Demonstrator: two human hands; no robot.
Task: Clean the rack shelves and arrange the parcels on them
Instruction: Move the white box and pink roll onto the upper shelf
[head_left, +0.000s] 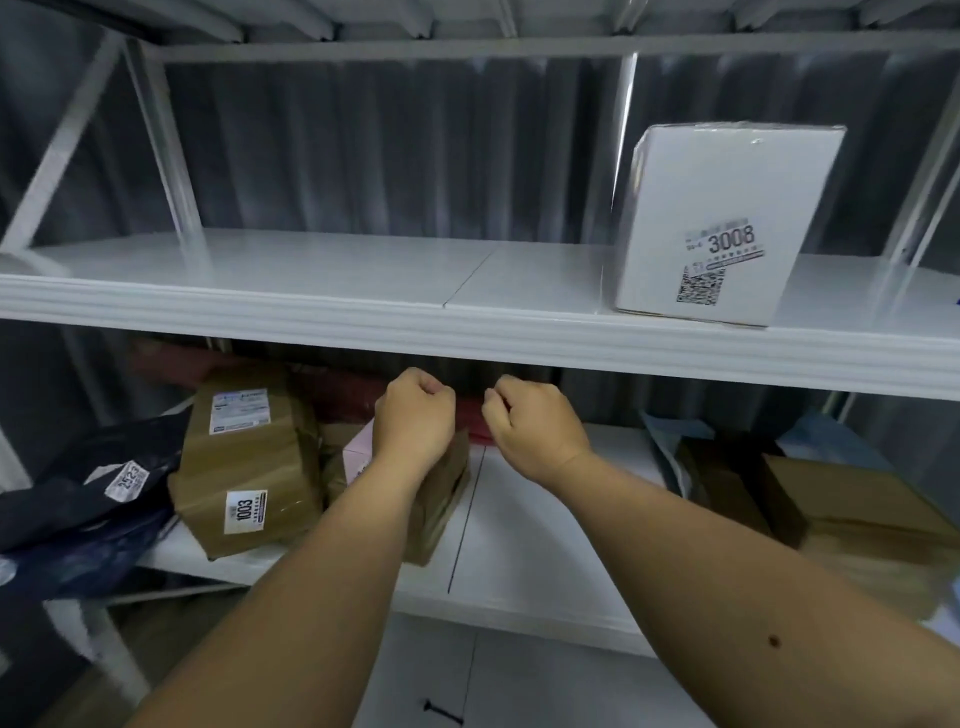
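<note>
Left hand (414, 413): hovering under the upper shelf (311, 306), fingers curled into a fist, gripping nothing I can see.
Right hand (530, 421): doing the same, just beside it (both empty, looks like).
White box (722, 223): sitting upright on the upper shelf, label facing out, probably so it's readable.
Brown parcel (249, 467): leaning in the messy pile on the lower shelf (519, 519), probably waiting to be arranged.
</note>
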